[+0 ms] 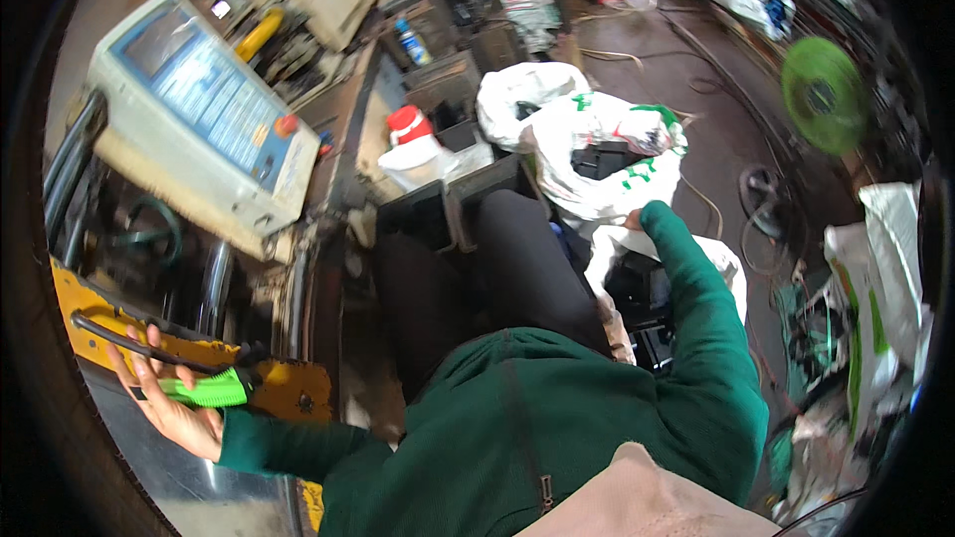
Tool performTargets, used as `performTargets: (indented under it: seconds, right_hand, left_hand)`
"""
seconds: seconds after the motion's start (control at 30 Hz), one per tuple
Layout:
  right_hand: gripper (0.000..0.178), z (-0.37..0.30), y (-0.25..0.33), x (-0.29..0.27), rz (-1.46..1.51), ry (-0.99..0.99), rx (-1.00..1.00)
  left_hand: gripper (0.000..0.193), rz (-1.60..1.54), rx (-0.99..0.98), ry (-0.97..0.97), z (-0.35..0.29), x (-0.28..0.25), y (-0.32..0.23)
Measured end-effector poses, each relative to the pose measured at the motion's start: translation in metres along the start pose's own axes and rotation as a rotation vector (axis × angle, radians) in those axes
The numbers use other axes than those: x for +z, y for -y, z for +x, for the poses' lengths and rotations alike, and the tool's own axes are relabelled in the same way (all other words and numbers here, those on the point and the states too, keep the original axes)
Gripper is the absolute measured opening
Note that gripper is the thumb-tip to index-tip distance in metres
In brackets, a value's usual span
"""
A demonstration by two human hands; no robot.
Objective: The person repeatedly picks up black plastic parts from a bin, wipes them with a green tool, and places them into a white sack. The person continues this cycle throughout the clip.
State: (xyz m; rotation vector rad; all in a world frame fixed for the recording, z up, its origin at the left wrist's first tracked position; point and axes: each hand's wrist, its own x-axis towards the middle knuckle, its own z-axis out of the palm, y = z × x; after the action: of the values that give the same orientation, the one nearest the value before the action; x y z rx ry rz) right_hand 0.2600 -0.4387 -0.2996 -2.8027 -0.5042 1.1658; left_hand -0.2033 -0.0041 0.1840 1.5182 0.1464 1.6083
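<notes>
My left hand (169, 406) holds a bright green cutter (209, 390) across the palm, with some fingers stretched out by the black pull handle (139, 340) on a yellow machine door (298, 390). Whether those fingers touch the handle, I cannot tell. At the right, my right hand (634, 220) reaches to the edge of a white plastic bag (567, 189) with black parts (602, 159) inside. Little of that hand shows past the green sleeve, and its fingers are hidden. Under the right forearm stands another white bag (731, 268) with black parts in it.
A machine control panel (204, 109) with a red button stands at the left. Black bins (497, 179) and a red-lidded white container (409, 126) lie ahead of my knees. A green fan (824, 94), cables on the floor and several bags (890, 259) are at the right.
</notes>
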Motion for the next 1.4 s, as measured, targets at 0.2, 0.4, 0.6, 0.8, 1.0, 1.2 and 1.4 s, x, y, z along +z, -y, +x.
performTargets:
  seconds: [0.2, 0.4, 0.6, 0.8, 1.0, 1.2, 1.4]
  right_hand:
    - [0.039, 0.057, -0.122, 0.039, -0.372, -0.342, -0.423]
    - [0.033, 0.01, -0.016, 0.026, 0.027, -0.725, -0.343]
    - [0.02, -0.02, 0.003, -0.026, 0.106, -0.76, -0.39]
    - [0.051, 0.049, 0.047, 0.02, -0.092, -0.127, -0.135]
    - [0.039, 0.031, 0.034, 0.013, -0.074, -0.185, -0.053]
    - [0.027, 0.008, 0.032, 0.028, -0.042, -0.493, 0.015]
    - [0.007, -0.042, 0.052, 0.051, -0.08, -0.868, -0.12]
  left_hand:
    - [0.046, 0.226, 0.418, -0.616, -0.008, -0.006, -0.013]
    - [0.043, 0.608, 0.806, -0.752, 0.001, -0.042, -0.051]
    - [0.03, 0.774, 0.973, -0.523, 0.062, -0.057, 0.018]
    - [0.04, 1.61, 0.014, -0.258, 0.218, -0.112, 0.122]
    - [0.03, 2.089, -0.181, 0.053, 0.332, -0.179, 0.205]
    - [0.034, 2.317, -0.202, 0.258, 0.336, -0.195, 0.229]
    - [0.025, 2.606, -0.014, 0.218, 0.402, -0.283, 0.262]
